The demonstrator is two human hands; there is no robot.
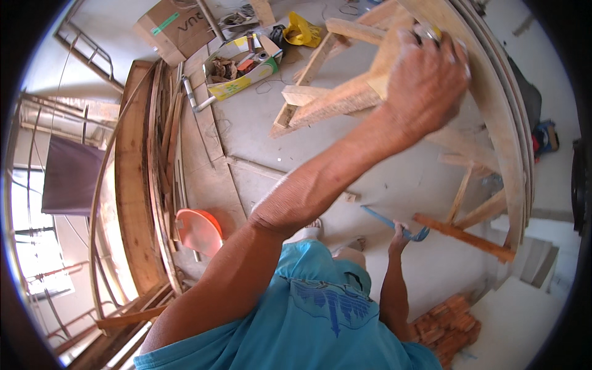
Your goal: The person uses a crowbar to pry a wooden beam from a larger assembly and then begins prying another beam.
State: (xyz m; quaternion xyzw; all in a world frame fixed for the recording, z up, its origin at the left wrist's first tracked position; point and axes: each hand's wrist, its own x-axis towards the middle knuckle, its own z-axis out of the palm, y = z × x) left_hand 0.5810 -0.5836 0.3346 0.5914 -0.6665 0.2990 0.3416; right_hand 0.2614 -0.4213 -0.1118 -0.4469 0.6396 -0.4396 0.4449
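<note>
My left hand reaches across to the upper right, fingers curled down at the edge of a wooden frame. Between its fingers shows a small shiny piece with some yellow; I cannot make out what it is. Under and beside this hand is a pale wooden beam, part of the frame, next to a long curved board. Lower down, my right hand is closed around a long, thin blue tool with a curved end. The tool hangs above the floor near an orange-brown wooden bar.
Wooden planks lean along the left side, near an orange bucket. At the back stand a yellow-green carton of odds and ends, a yellow bag and a cardboard box. Bricks are stacked at the lower right.
</note>
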